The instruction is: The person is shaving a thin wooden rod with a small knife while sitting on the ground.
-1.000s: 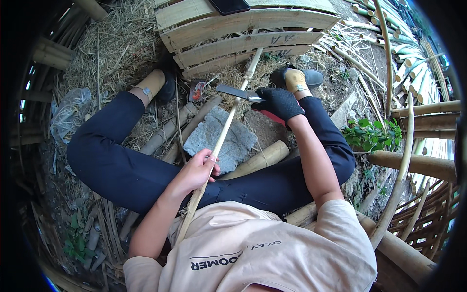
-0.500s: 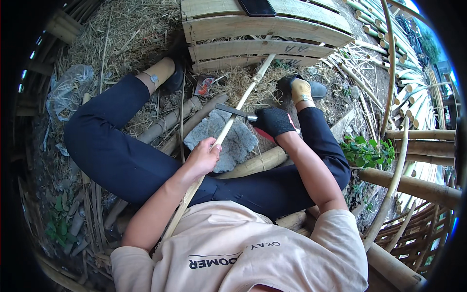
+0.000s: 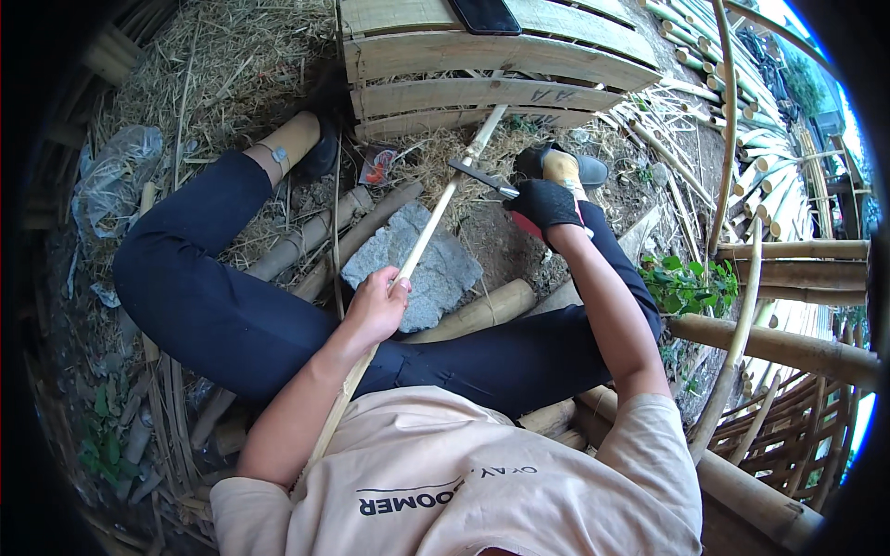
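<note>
My bare left hand (image 3: 373, 310) is closed around a long, pale bamboo strip (image 3: 433, 222). The strip slants from beside my waist up to the slatted wooden crate in front. On my right hand (image 3: 545, 205) is a black and red glove, its fingers wrapped round the handle of a knife (image 3: 478, 175). The dark, narrow blade meets or crosses the strip below a node; whether it cuts in cannot be made out. Under the strip, between my legs, lies a rough grey stone (image 3: 436, 281).
A dark phone (image 3: 486, 15) rests on the slatted wooden crate (image 3: 501, 57). Bamboo poles (image 3: 774, 345) stand and lie at my right, with a stacked pile behind. Straw (image 3: 222, 83), clear plastic (image 3: 120, 171) and bamboo lengths (image 3: 301, 246) cover the ground at left.
My right hand and the knife have moved forward along the bamboo strip, away from my left hand. The left hand keeps its grip at about the same place.
</note>
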